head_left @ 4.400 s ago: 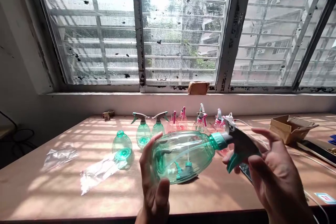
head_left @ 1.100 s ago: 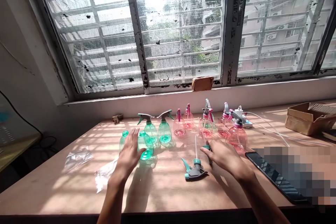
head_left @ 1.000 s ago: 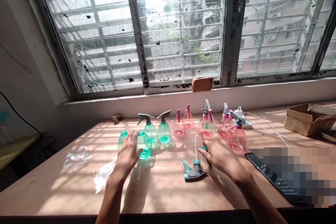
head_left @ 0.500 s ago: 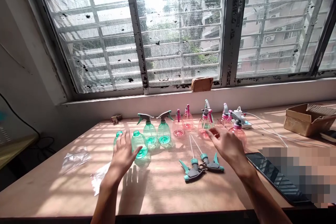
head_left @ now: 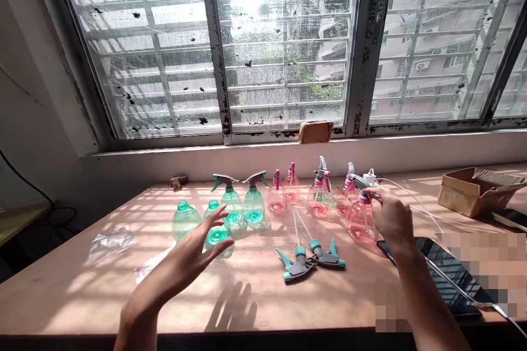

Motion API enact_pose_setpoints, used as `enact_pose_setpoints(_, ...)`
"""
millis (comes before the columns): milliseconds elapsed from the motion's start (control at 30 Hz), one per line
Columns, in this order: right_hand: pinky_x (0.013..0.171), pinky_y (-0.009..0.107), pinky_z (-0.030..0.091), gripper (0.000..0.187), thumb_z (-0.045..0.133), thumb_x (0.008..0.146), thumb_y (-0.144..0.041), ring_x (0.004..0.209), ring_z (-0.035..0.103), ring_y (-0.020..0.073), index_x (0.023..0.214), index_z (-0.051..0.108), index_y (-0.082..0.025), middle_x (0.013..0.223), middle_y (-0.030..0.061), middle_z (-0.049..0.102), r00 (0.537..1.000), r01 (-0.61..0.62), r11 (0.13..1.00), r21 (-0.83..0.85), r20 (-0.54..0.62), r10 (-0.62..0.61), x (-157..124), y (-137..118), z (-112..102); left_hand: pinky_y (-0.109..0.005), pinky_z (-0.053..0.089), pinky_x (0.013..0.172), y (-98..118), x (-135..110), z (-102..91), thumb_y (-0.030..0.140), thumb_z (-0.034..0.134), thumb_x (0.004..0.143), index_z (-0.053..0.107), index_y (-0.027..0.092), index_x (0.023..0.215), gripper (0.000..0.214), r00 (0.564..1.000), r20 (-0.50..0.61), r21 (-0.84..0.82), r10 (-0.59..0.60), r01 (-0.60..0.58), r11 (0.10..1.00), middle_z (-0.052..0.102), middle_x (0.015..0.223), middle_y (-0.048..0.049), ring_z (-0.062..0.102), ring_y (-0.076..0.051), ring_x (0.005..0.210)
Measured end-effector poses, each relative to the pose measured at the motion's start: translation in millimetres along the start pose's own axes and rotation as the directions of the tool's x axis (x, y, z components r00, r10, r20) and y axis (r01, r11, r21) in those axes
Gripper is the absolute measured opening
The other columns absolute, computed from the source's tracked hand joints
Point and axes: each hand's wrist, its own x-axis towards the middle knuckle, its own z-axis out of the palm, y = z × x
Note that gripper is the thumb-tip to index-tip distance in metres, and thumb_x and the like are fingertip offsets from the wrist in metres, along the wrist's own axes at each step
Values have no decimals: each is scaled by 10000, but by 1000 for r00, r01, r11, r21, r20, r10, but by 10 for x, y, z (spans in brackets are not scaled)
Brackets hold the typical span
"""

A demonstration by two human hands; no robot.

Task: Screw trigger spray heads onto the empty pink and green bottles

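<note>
My right hand (head_left: 390,218) grips the trigger head of a pink spray bottle (head_left: 360,218) standing at the right end of a row. My left hand (head_left: 192,249) hovers open above the table, fingers spread, in front of two headless green bottles (head_left: 186,219). Two loose teal and grey spray heads (head_left: 309,259) with white tubes lie between my hands. Behind them stand two green bottles with heads (head_left: 241,202) and several pink bottles (head_left: 302,193).
The wooden table (head_left: 263,301) runs under a barred window. Clear plastic bags (head_left: 111,242) lie at the left. A phone (head_left: 447,274) and white cables rest at the right, with a cardboard box (head_left: 473,191) behind. A brown block (head_left: 315,131) sits on the sill.
Both hands let go of the green bottle, now apart into body and head on the table. My right hand moved right to the pink bottle's head; my left hand lifted off the green bottles.
</note>
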Motion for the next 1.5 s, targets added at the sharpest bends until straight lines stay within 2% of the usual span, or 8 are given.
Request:
enact_pose_setpoints(133,1043,579,570,173,697,888,-362,1130,750,370,928,807,-233,1136,132,813,995,20,964,265,-100,7,-28,-299,-128,-550,515,1203,179,-72,91,680,509,1045,337,457,1642,659,997,71,8,4,-5,1000,616,1620,-37,595,-325,1492)
enact_pose_setpoints(233,1039,533,598,204,846,827,-428,1115,748,309,857,748,-252,1129,78,781,993,-30,843,537,-84,89,-151,-650,-171,-615,393,1292,294,-41,318,671,558,1034,97,459,1723,856,986,130,27,108,-112,993,303,1825,-66,340,-354,1660)
enact_pose_setpoints(400,873,387,686,417,1001,714,-412,896,783,203,746,617,-252,1005,7,797,931,-364,505,782,311,189,-454,-1204,-177,-758,356,1252,363,197,733,585,804,910,-266,413,1685,1332,927,-196,108,320,-304,947,110,1835,-259,171,-499,1673)
enact_pose_setpoints(533,801,224,676,411,1055,681,-326,811,757,123,777,667,-231,866,-42,776,804,-595,252,763,561,198,-542,-1404,-228,-733,463,1199,351,202,727,546,792,942,-115,467,1709,1190,892,-336,-122,302,-359,925,336,1754,-226,536,-465,1518)
enact_pose_setpoints(700,571,274,657,368,958,823,-434,696,742,178,1053,740,-248,843,-10,749,747,-626,346,699,664,12,-563,-1453,-298,-727,534,1137,413,-9,484,570,771,954,19,504,1709,1068,918,-266,-288,293,-366,885,401,1723,-195,643,-432,1400)
enact_pose_setpoints(900,366,191,410,524,767,939,-626,418,477,83,687,613,-193,592,-81,443,656,-704,297,645,751,-75,-736,-1546,-190,-668,441,1256,666,-150,373,611,734,955,-91,500,1715,1127,798,-404,-96,447,-523,847,157,1840,-159,408,-425,1609)
enact_pose_setpoints(1133,322,185,201,569,843,817,-690,306,290,51,635,570,-225,392,-102,426,633,-746,315,587,772,60,-833,-1615,-78,-549,644,1018,603,-263,304,750,806,801,148,468,1695,1145,789,-386,-23,478,-526,850,602,1444,-155,736,-362,1206)
enact_pose_setpoints(1500,360,272,304,515,776,911,-597,400,378,117,567,606,-253,494,-50,440,810,-546,509,666,575,118,-927,-1682,-191,-314,529,544,578,-200,304,972,670,697,442,278,1464,1059,732,-453,190,509,-479,857,744,826,-10,655,-192,529)
